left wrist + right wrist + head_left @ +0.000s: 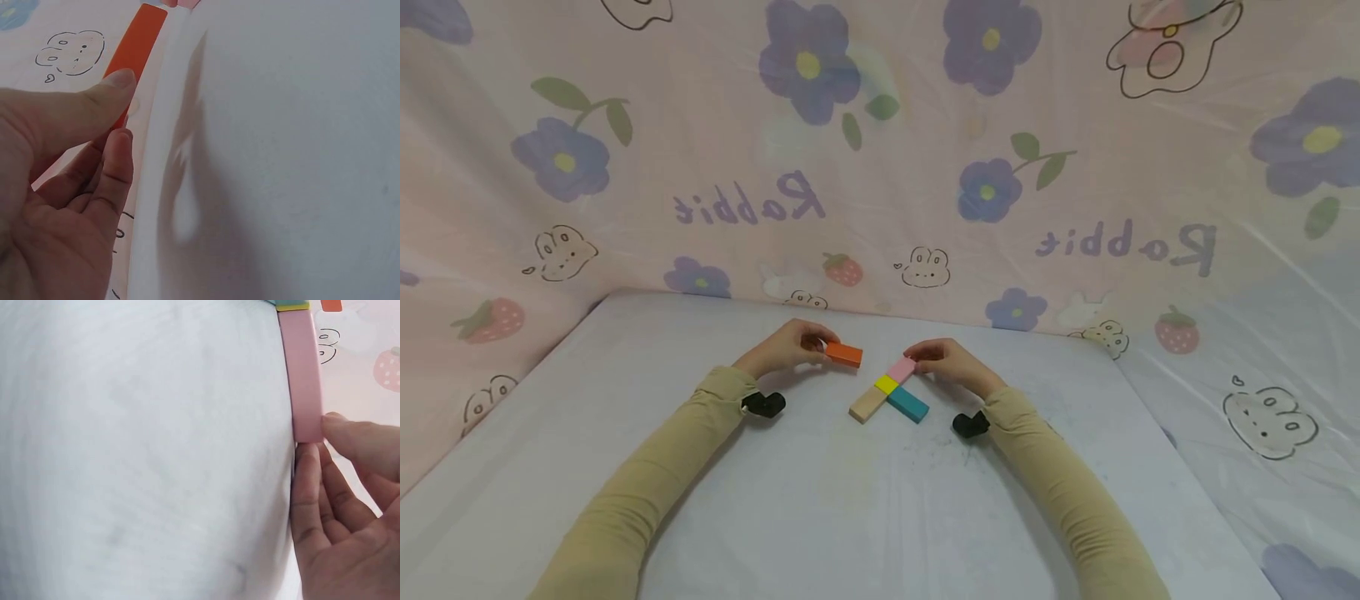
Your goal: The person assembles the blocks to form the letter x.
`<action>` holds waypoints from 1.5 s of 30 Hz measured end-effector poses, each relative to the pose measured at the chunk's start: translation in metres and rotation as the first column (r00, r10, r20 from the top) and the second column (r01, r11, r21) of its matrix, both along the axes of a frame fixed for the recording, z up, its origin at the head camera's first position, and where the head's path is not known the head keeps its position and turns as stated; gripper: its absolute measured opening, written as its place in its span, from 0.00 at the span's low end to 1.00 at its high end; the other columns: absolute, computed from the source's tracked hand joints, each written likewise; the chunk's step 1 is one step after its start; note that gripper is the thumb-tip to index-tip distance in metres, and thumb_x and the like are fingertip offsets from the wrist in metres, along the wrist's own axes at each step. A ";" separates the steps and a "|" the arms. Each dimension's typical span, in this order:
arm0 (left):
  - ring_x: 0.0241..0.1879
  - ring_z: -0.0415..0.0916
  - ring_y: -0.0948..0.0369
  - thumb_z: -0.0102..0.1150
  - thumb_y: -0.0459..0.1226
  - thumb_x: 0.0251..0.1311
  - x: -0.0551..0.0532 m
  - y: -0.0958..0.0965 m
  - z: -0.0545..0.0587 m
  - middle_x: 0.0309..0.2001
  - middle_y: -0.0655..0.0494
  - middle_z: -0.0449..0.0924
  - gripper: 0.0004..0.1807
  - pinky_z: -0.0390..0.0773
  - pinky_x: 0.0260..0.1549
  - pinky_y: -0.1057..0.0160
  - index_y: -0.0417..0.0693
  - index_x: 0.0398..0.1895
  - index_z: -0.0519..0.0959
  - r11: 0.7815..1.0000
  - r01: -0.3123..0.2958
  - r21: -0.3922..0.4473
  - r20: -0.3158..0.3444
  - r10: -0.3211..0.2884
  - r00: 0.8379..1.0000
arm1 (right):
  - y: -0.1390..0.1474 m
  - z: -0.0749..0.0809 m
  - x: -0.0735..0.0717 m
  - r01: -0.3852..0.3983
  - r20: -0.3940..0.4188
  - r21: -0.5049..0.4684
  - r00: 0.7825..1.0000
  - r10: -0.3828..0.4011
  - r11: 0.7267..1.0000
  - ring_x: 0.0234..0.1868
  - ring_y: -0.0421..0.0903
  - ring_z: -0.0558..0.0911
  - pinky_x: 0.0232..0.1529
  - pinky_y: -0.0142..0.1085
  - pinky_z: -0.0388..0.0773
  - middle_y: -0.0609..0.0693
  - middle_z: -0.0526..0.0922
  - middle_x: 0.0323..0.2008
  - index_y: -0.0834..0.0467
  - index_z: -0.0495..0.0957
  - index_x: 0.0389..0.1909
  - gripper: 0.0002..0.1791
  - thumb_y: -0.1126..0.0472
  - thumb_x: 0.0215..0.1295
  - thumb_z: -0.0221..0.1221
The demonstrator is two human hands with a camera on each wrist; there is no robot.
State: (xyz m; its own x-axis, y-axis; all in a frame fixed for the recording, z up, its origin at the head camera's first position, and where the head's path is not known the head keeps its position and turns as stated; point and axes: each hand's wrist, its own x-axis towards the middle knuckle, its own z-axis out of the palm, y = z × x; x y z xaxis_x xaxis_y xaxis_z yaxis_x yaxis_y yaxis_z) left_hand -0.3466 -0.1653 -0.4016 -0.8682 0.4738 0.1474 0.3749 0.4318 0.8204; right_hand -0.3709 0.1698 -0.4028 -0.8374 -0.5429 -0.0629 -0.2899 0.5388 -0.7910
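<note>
Held up off the table, an orange block [844, 355] is pinched at one end by my left hand [792, 346]. In the left wrist view the thumb lies across that orange block [139, 44], and its shadow falls on the white surface. My right hand [953, 364] grips the outer end of a pink block [902, 369] that lies on the table; the right wrist view shows the thumb at one side of the pink block [303, 375] and fingertips at its end. The pink block meets a small yellow block [887, 384], which also touches a plain wooden block [868, 403] and a teal block [908, 404].
A white-covered table [835, 517] spreads under both arms. Behind it hangs a pink curtain [895, 150] printed with flowers and rabbits. Black wrist devices [764, 405] sit below both hands.
</note>
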 end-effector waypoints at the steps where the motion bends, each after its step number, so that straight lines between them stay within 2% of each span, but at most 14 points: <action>1: 0.38 0.75 0.56 0.68 0.28 0.53 0.000 0.000 0.000 0.43 0.50 0.80 0.19 0.76 0.39 0.62 0.39 0.50 0.81 1.000 0.005 -0.006 0.003 -0.005 1.000 | 0.000 0.000 0.000 0.002 0.001 0.003 1.000 -0.002 1.000 0.50 0.46 0.76 0.54 0.40 0.70 0.50 0.80 0.51 0.58 0.79 0.55 0.17 0.64 0.65 0.60; 8: 0.38 0.75 0.57 0.68 0.28 0.52 0.000 0.004 0.001 0.45 0.49 0.81 0.18 0.76 0.39 0.62 0.39 0.49 0.81 0.999 0.029 -0.032 0.008 -0.029 1.000 | -0.002 0.001 0.000 0.001 0.020 -0.007 1.000 -0.001 1.000 0.50 0.48 0.76 0.54 0.41 0.70 0.52 0.80 0.51 0.59 0.79 0.54 0.17 0.65 0.65 0.59; 17: 0.39 0.74 0.57 0.68 0.31 0.53 -0.002 0.015 -0.001 0.46 0.50 0.81 0.18 0.75 0.43 0.61 0.39 0.50 0.81 0.993 0.097 -0.072 -0.001 -0.097 0.995 | -0.001 0.001 -0.001 0.014 0.023 0.002 1.000 -0.014 1.000 0.49 0.47 0.76 0.53 0.40 0.71 0.50 0.81 0.50 0.57 0.79 0.54 0.16 0.64 0.65 0.60; 21: 0.39 0.74 0.58 0.69 0.31 0.53 -0.003 0.020 0.000 0.45 0.53 0.81 0.18 0.74 0.43 0.62 0.41 0.50 0.81 0.992 0.089 -0.093 0.017 -0.087 0.996 | -0.001 0.001 -0.001 0.015 0.012 0.012 1.000 -0.015 1.000 0.49 0.47 0.76 0.52 0.40 0.72 0.50 0.81 0.49 0.57 0.79 0.54 0.16 0.64 0.65 0.60; 27: 0.39 0.73 0.58 0.68 0.30 0.53 -0.003 0.023 0.002 0.44 0.52 0.81 0.18 0.74 0.41 0.63 0.40 0.50 0.81 0.990 0.090 -0.105 0.021 -0.088 0.996 | -0.001 0.002 -0.001 0.004 -0.009 0.029 1.000 -0.004 1.000 0.48 0.47 0.76 0.52 0.40 0.72 0.51 0.81 0.50 0.58 0.78 0.55 0.16 0.64 0.66 0.59; 45: 0.40 0.73 0.58 0.68 0.29 0.53 -0.007 0.027 -0.003 0.43 0.54 0.81 0.18 0.73 0.43 0.63 0.42 0.50 0.82 0.985 0.103 -0.139 0.047 -0.097 0.994 | -0.002 0.000 -0.003 0.032 0.043 0.020 0.999 -0.033 0.999 0.50 0.48 0.75 0.56 0.42 0.71 0.49 0.80 0.51 0.55 0.79 0.54 0.16 0.63 0.66 0.60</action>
